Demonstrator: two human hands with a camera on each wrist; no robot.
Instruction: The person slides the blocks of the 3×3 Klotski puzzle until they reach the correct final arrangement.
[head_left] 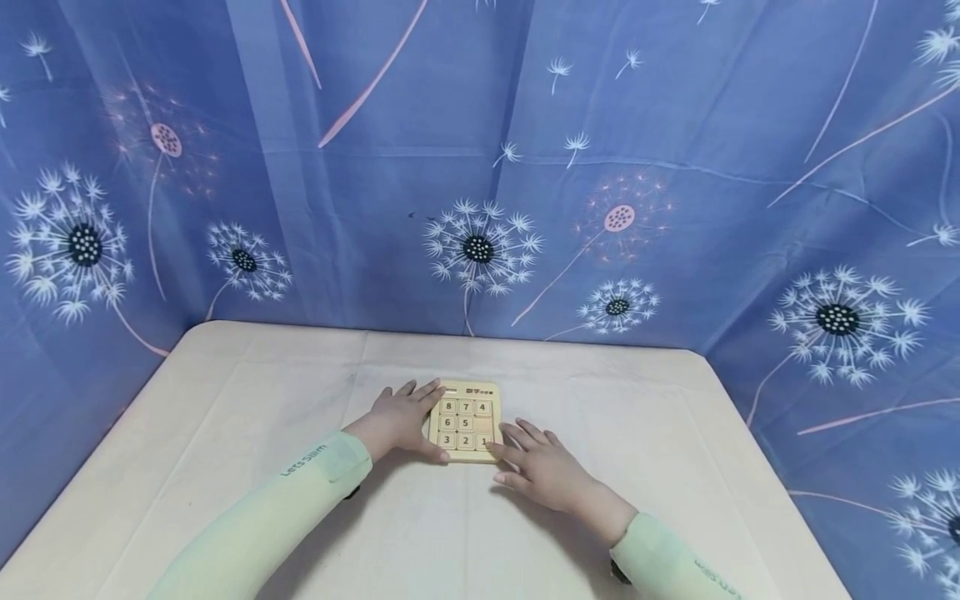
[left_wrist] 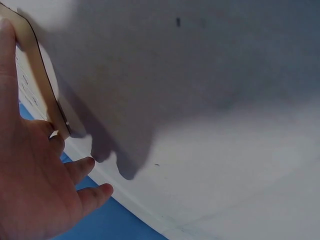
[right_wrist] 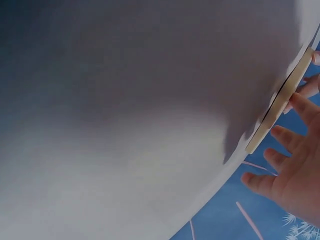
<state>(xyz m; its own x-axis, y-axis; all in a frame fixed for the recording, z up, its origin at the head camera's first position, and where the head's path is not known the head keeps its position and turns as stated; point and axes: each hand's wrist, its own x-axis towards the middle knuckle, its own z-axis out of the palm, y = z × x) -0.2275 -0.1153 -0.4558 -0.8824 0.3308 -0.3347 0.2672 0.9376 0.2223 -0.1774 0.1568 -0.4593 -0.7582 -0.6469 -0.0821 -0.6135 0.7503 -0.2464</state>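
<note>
A wooden number slide puzzle (head_left: 491, 457) lies flat on the table, its tiles reading 8 7 4, then 6 5 and a gap at the right, then 3 2 1. My left hand (head_left: 397, 419) holds its left side, thumb at the near left corner and a finger at the far left one. In the left wrist view the hand (left_wrist: 37, 175) has two fingers spread off the board's edge (left_wrist: 40, 75). With fingers extended, my right hand (head_left: 546, 468) touches the 1 tile (head_left: 483, 442) with a fingertip. The right wrist view shows that hand (right_wrist: 300, 170) beside the board's rim (right_wrist: 280, 103).
A pale cloth covers the table (head_left: 285, 375). Blue curtains (head_left: 375, 250) with dandelion prints stand along its back and both sides. Light green sleeves (head_left: 262, 517) cover both forearms.
</note>
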